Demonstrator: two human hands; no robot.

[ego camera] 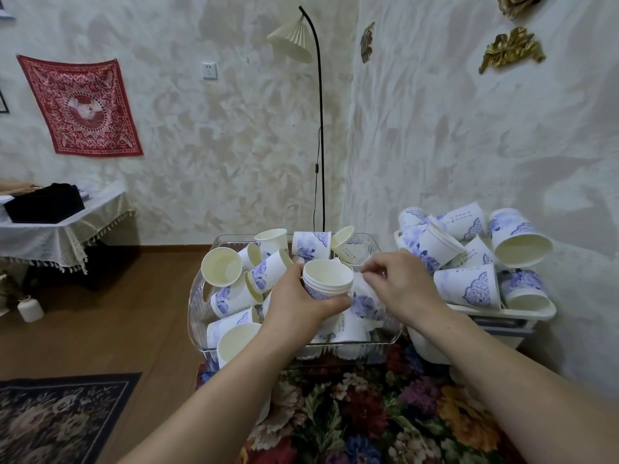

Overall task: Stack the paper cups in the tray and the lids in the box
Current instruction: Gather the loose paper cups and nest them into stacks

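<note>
A clear plastic tray [197, 296] holds several loose white paper cups with blue flower prints, lying at all angles. My left hand [298, 303] grips a nested stack of cups [327, 279], mouth up, over the tray's middle. My right hand [398, 283] reaches in from the right and pinches another blue-printed cup [363, 301] right beside the stack; my fingers partly hide it. More cups [469, 286] are heaped on a white box [522, 313] to the right. No lids are plainly visible.
The tray and box sit on a floral cloth [368, 413] against the right wall. A black floor lamp [320, 128] stands behind the tray. A side table with a lace cloth [60, 229] is at left, a dark rug [60, 413] and a small white bottle [30, 308] on the wooden floor.
</note>
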